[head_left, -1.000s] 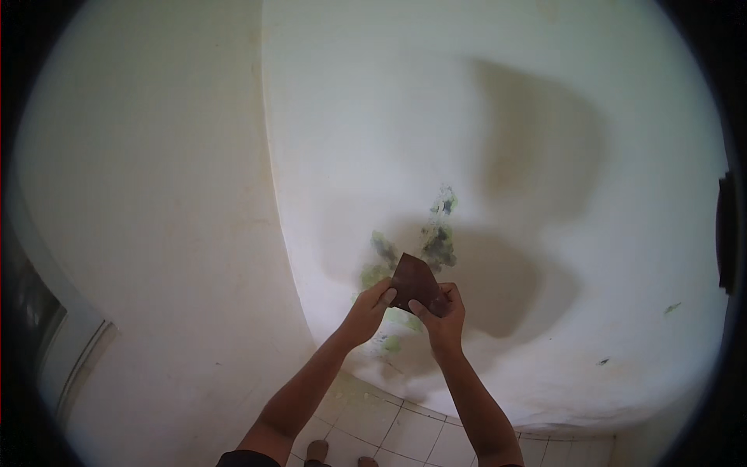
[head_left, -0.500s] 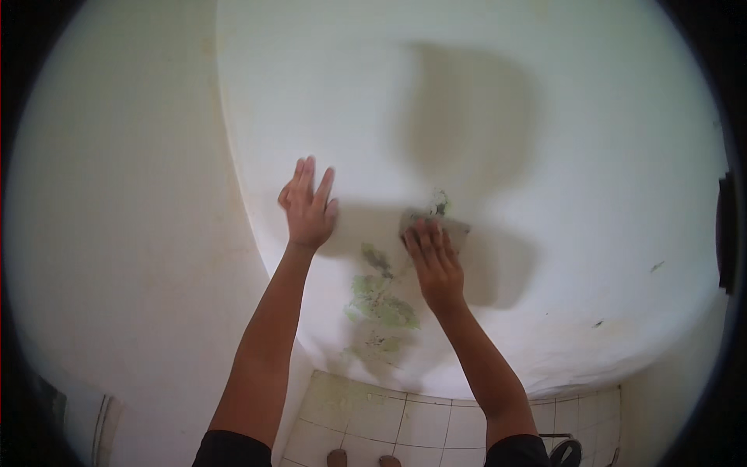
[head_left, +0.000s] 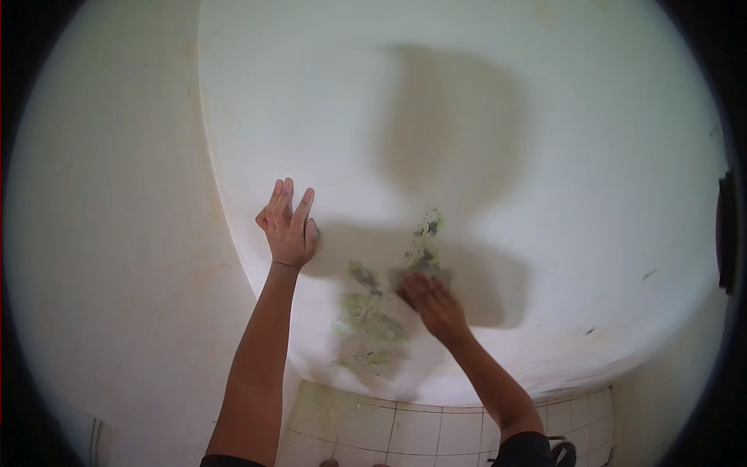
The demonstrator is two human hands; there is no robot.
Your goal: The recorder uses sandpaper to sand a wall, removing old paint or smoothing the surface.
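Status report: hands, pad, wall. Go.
Left hand flat on white wall, fingers spread. Right hand pressing dark pad on greenish patch. Nothing in the way.

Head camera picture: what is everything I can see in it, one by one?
Wall: one, white, curved by the lens, filling most of the view.
Flaking patches: several, greenish-grey, low on the wall between the hands.
Rubbing pad: one, dark, flat on the wall under the right fingertips; its kind is hard to tell.
Shadow: one, grey, on the wall above the patches.
Floor tiles: many, pale cream, along the bottom edge.
Dark fixture: one, black, at the far right rim.
Left hand: one, open, fingers up, flat against the wall.
Right hand: one, pressing the pad to the wall.
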